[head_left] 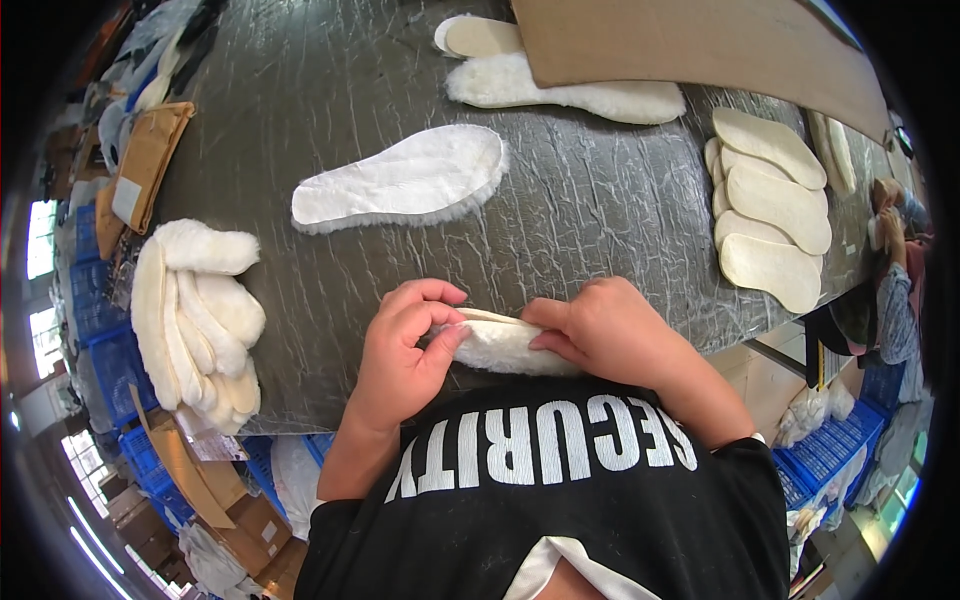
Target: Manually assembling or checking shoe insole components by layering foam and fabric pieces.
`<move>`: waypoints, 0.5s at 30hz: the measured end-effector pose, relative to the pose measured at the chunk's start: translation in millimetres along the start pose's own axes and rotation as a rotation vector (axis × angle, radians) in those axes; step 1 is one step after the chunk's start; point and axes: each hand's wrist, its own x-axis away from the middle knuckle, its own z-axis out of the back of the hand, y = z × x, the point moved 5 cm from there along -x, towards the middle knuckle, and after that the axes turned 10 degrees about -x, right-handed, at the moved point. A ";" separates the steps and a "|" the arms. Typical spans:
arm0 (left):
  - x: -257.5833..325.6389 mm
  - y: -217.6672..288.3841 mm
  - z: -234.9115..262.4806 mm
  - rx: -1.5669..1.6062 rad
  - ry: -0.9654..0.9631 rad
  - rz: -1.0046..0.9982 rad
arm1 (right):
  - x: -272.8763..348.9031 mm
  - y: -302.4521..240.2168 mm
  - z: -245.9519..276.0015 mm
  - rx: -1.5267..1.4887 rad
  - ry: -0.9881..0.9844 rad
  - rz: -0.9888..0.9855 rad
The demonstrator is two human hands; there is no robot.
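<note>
Close to my body, at the table's near edge, a fluffy cream insole (505,345) is held on its side between my two hands. Its fleece faces me, and a thin pale layer shows along its upper edge. My left hand (408,340) pinches one end between thumb and fingers. At the other end my right hand (597,325) grips with thumb and curled fingers. Beyond them a single white insole (405,180) lies flat, smooth side up, with fleece showing around its rim.
Fleece insoles (215,320) are piled at the table's left edge. Several flat cream insoles (775,210) overlap on the right. At the back, a fleece insole (560,90) lies beside a cardboard sheet (690,45). Another person's hand (890,235) is at the far right. Blue crates (830,445) stand below.
</note>
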 end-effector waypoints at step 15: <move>1.2 11.3 5.8 -0.038 -0.016 -0.063 | -11.8 -20.4 -3.3 -0.007 0.049 0.076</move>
